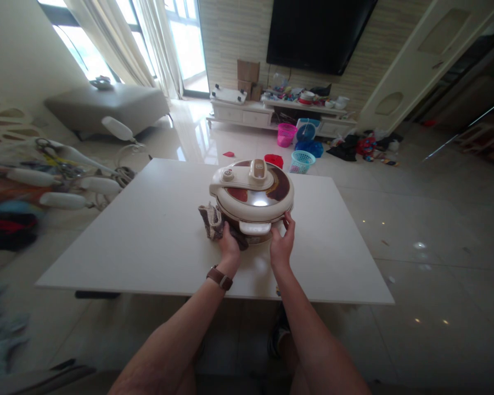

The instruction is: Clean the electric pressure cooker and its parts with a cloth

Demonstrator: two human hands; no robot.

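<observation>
An electric pressure cooker (247, 206) with a cream and brown lid stands upright on the white table (140, 236). Its front handle points toward me, and part of its lower body is hidden by my hands. My left hand (229, 244), with a brown watch band at the wrist, is closed on a dark patterned cloth (211, 221) at the cooker's front left. On the other side, my right hand (282, 244) grips the cooker's front right, its fingers against the edge below the lid.
To the left of the table is a white lamp (101, 185) with several shades among piled things. Beyond the table's far edge are a light blue basket (303, 160), a pink basket (286, 135) and a white cabinet (251, 116). A grey bench (111, 107) stands by the window.
</observation>
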